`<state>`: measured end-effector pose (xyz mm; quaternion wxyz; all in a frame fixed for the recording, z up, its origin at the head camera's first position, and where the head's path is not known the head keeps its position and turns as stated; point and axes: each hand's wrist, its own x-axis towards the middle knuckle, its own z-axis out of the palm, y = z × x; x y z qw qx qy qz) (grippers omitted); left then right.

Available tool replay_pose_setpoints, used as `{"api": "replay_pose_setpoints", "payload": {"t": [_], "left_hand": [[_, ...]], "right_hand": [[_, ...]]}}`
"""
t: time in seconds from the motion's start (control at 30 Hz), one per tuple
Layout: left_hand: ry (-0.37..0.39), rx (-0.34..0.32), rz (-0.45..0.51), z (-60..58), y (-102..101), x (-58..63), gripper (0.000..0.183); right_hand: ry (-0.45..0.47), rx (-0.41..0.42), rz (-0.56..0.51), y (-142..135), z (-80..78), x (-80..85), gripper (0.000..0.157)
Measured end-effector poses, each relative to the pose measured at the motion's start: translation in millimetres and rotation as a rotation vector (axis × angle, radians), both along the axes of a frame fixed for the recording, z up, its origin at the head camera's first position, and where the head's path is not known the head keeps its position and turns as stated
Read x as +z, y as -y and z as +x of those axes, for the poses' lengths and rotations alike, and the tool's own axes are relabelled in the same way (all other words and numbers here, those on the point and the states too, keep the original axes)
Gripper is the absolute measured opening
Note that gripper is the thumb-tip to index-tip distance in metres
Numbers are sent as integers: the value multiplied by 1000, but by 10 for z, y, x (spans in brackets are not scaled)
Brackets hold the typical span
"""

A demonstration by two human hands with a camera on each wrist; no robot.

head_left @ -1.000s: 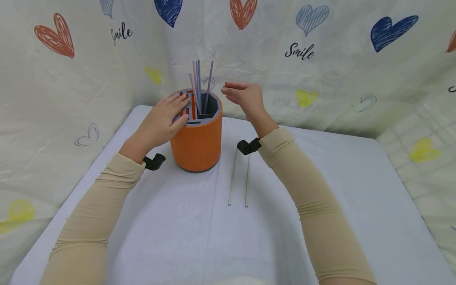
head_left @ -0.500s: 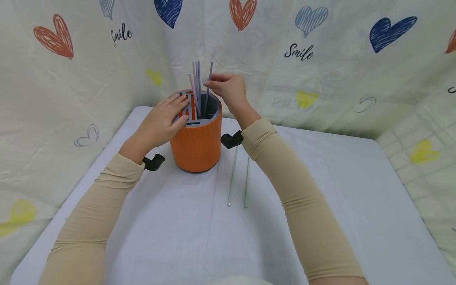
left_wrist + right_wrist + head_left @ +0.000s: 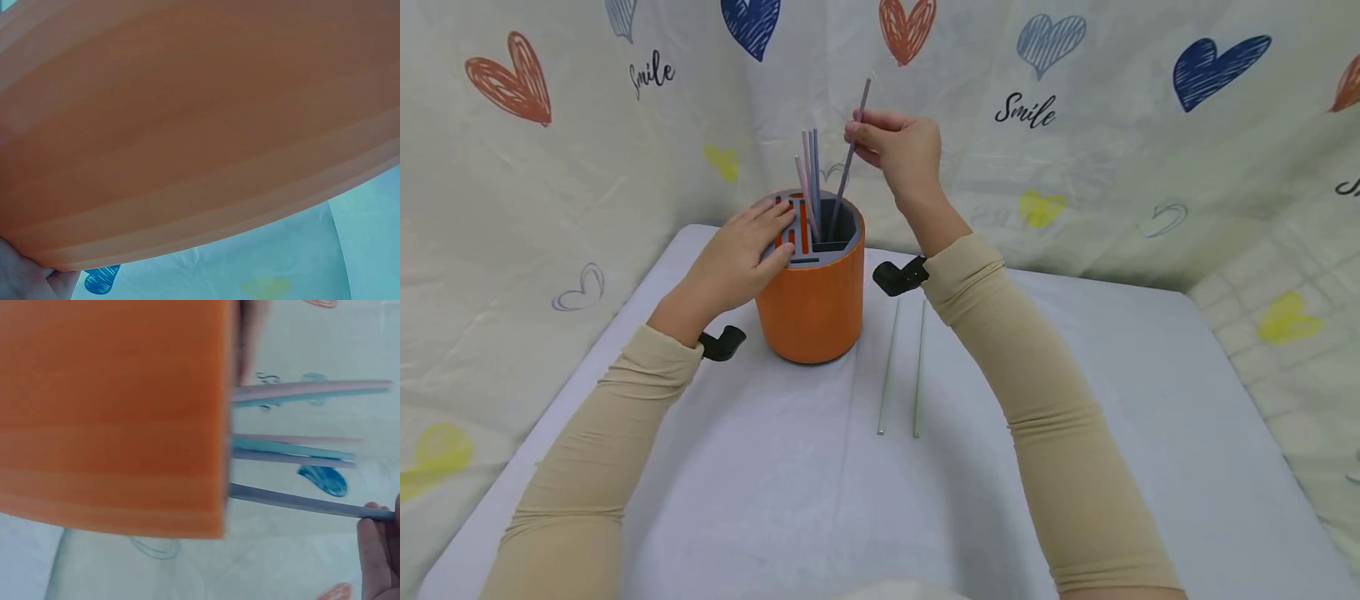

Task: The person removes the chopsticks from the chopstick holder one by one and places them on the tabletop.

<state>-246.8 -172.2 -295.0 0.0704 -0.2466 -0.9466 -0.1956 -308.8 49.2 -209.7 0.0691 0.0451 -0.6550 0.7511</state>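
Note:
My right hand (image 3: pixel 912 158) pinches a slim greyish-purple chopstick (image 3: pixel 847 168) near its upper part. This chopstick leans to the right, with its lower end still inside the open compartment of an orange utensil holder (image 3: pixel 811 315). In the right wrist view, the fingertips (image 3: pixel 370 540) grip the chopstick at the right edge, beyond the holder's rim. Several pink, blue and purple chopsticks (image 3: pixel 815 167) stand in the same compartment. My left hand (image 3: pixel 730 260) rests, fingers extended, on the holder's grey slotted top (image 3: pixel 806 261). Orange wall fills most of the left wrist view.
Two pale green chopsticks (image 3: pixel 889 367) lie side by side on the white tablecloth (image 3: pixel 760 500), right of the holder. Behind the table hangs a cloth (image 3: pixel 1120 167) printed with hearts and "Smile".
My right hand first moved left to the greyish-purple chopstick and took hold of it, then lifted it up and slightly right, partly out of the holder. The left hand stayed on the holder.

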Motion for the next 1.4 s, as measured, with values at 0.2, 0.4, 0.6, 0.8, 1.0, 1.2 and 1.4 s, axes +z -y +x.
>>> {"api": "replay_pose_setpoints", "payload": {"t": [0.2, 0.4, 0.6, 0.8, 1.0, 1.2, 1.4], "left_hand": [[2, -1, 5, 6, 7, -1, 58], [6, 5, 3, 11, 10, 0, 58], [18, 5, 0, 12, 2, -8, 58], [15, 11, 6, 20, 9, -19, 58], [9, 12, 4, 26, 21, -6, 58], [7, 8, 1, 25, 10, 3, 58], [10, 4, 7, 17, -2, 8, 58]], "right_hand": [[-130, -28, -90, -148, 51, 242, 23], [-212, -45, -121, -273, 173, 411, 23], [-238, -61, -117, -432, 276, 548, 25], [-215, -74, -173, -654, 345, 639, 21], [-76, -52, -225, -924, 325, 498, 21], [72, -55, -193, -1164, 302, 144, 23], [204, -85, -112, -1348, 301, -217, 19]]}}
